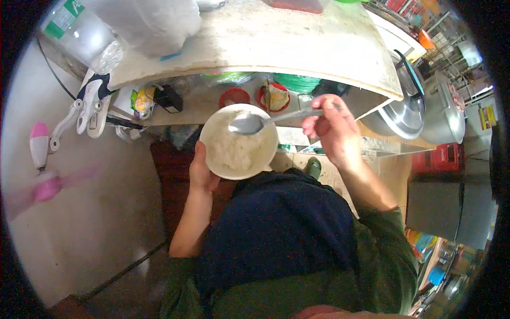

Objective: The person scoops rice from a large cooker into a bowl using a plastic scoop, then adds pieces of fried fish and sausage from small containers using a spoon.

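Observation:
My left hand [202,169] grips the rim and side of a white bowl [274,153] in front of my body. Inside the bowl lies a pale, white food [235,153] that looks like cooked rice. A metal spoon [248,124] is held by its handle in my right hand [332,127], at the bowl's right. Its bowl end is over the food; whether it touches cannot be told. Under the counter, just beyond the bowl, sit a red container [235,97] and a red bowl [285,104] with pale contents.
A wooden counter [287,44] spans the far side, with a large clear plastic bottle [85,38] at its left. Lidded metal pots [402,115] stand at the right. A small fan with blurred pink blades [48,189] is at the left wall. Green coiled material [297,82] lies on the shelf below.

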